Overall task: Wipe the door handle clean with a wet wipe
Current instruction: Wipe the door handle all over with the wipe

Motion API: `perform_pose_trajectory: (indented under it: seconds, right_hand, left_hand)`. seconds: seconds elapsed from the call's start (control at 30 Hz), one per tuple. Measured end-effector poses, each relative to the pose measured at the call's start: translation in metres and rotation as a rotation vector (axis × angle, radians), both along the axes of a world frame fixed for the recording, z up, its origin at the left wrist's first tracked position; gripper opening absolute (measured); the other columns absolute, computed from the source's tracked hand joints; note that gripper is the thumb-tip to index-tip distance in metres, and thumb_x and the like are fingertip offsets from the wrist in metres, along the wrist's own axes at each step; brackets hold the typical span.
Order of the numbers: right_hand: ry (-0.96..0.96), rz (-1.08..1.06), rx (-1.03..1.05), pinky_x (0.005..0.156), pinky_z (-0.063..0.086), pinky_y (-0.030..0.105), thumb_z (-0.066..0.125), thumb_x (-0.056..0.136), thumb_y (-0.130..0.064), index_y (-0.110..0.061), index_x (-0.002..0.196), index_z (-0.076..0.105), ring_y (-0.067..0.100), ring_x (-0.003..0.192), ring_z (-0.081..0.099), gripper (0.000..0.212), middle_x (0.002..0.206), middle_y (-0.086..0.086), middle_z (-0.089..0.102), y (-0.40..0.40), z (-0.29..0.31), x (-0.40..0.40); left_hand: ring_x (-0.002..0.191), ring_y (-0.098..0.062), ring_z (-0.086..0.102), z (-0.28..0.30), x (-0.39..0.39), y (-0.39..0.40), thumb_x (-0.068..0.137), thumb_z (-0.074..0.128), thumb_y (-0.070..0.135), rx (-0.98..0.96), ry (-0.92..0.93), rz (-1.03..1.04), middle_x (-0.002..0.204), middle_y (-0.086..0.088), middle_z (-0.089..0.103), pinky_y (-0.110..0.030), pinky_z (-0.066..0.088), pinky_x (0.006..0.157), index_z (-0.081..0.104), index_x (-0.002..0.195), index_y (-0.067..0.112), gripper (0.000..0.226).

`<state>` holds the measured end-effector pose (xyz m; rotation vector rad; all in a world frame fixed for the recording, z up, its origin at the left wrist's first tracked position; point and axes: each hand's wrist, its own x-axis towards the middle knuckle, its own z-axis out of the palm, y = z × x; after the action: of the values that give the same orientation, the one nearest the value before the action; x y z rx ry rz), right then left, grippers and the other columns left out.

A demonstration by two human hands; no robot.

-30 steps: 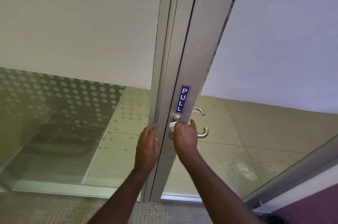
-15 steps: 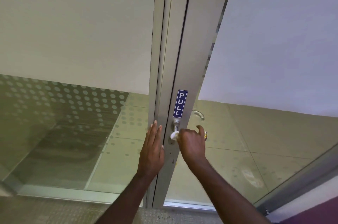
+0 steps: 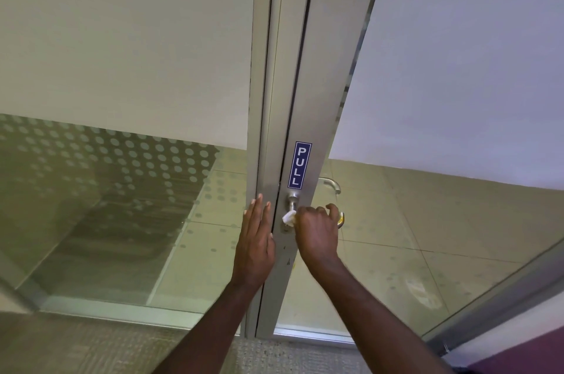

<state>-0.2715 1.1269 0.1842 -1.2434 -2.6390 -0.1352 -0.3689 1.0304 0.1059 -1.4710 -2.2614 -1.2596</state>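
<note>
Right hand is closed around the wet wipe, pressing it on the door handle below the PULL sign. Left hand lies flat, fingers extended, against the door frame, apparently steadying the door.

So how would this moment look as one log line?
step: wiping handle | right hand: closed on wipe, on handle | left hand: flat on frame | sign: PULL
</note>
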Motion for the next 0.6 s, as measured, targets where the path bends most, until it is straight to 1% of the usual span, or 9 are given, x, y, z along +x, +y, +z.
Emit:
perform_pose_trajectory:
  seconds: [0.07,0.1,0.17,0.2,0.27,0.33,0.43,0.53,0.6]
  right_hand:
    - [0.036,-0.032,-0.091,0.095,0.034,0.041,0.055,0.084,-0.014,-0.022,0.085,0.067,0.024,0.079,0.067,0.014,0.079,0.002,0.072,-0.002,0.002,-0.012]
    - [0.085,-0.053,-0.125,0.095,0.034,0.04,0.056,0.088,-0.022,-0.021,0.083,0.067,0.024,0.078,0.067,0.013,0.079,0.002,0.073,-0.003,0.003,-0.019]
    - [0.25,-0.139,-0.238,0.092,0.035,0.04,0.055,0.093,-0.043,-0.017,0.083,0.069,0.026,0.078,0.067,0.031,0.08,0.004,0.074,-0.001,0.004,-0.027]
    - [0.332,-0.186,-0.295,0.091,0.035,0.04,0.052,0.095,-0.048,-0.015,0.085,0.07,0.028,0.079,0.066,0.04,0.083,0.007,0.075,0.002,0.004,-0.028]
    - [0.38,-0.242,-0.325,0.087,0.034,0.04,0.049,0.098,-0.048,-0.012,0.089,0.071,0.03,0.081,0.065,0.043,0.089,0.01,0.076,0.01,0.002,-0.026]
    - [0.375,-0.273,-0.308,0.087,0.034,0.04,0.055,0.096,-0.047,-0.012,0.092,0.07,0.03,0.084,0.065,0.038,0.093,0.009,0.076,0.016,0.001,-0.026]
    - [0.389,-0.286,-0.315,0.087,0.035,0.04,0.063,0.092,-0.044,-0.013,0.094,0.068,0.029,0.086,0.065,0.032,0.094,0.009,0.075,0.017,0.003,-0.036]
    - [0.363,-0.259,-0.288,0.087,0.036,0.04,0.063,0.091,-0.039,-0.014,0.09,0.068,0.027,0.081,0.065,0.026,0.087,0.007,0.075,0.013,0.006,-0.04]
    - [0.247,-0.148,-0.171,0.088,0.037,0.039,0.063,0.088,-0.034,-0.02,0.08,0.07,0.025,0.073,0.064,0.018,0.076,0.004,0.073,0.012,0.004,-0.028]
  left_hand:
    - [0.159,-0.024,0.01,0.0,0.001,0.0,0.094,0.054,-0.003,-0.004,-0.006,0.009,0.171,-0.008,0.015,-0.051,0.03,0.124,0.026,0.16,0.009,0.073]
    - [0.159,-0.025,0.012,0.001,0.003,0.0,0.094,0.053,-0.004,-0.004,-0.004,0.01,0.171,-0.009,0.016,-0.051,0.031,0.124,0.026,0.16,0.008,0.072]
    - [0.159,-0.027,0.015,0.003,0.004,-0.001,0.094,0.052,-0.006,0.0,0.006,0.006,0.17,-0.01,0.018,-0.05,0.031,0.124,0.028,0.159,0.008,0.071]
    - [0.158,-0.027,0.016,0.004,0.004,-0.001,0.094,0.052,-0.007,0.005,0.01,0.007,0.17,-0.01,0.019,-0.049,0.03,0.124,0.029,0.158,0.007,0.07]
    - [0.158,-0.028,0.018,0.005,0.001,-0.003,0.094,0.053,-0.007,0.01,0.002,0.017,0.17,-0.01,0.02,-0.044,0.028,0.125,0.03,0.158,0.006,0.069]
    - [0.158,-0.026,0.016,0.004,-0.001,-0.004,0.095,0.051,-0.006,0.002,-0.02,0.027,0.17,-0.008,0.017,-0.039,0.024,0.125,0.027,0.159,0.008,0.069]
    - [0.159,-0.024,0.013,0.001,-0.002,-0.006,0.098,0.048,-0.004,-0.009,-0.033,0.033,0.171,-0.006,0.014,-0.037,0.022,0.125,0.022,0.16,0.012,0.069]
    - [0.159,-0.024,0.014,-0.004,-0.005,-0.007,0.097,0.048,-0.005,-0.016,-0.026,0.036,0.171,-0.005,0.015,-0.037,0.022,0.125,0.024,0.16,0.012,0.07]
    - [0.159,-0.023,0.014,-0.009,-0.005,-0.005,0.097,0.049,-0.006,-0.021,-0.024,0.036,0.171,-0.005,0.015,-0.036,0.021,0.126,0.025,0.16,0.011,0.07]
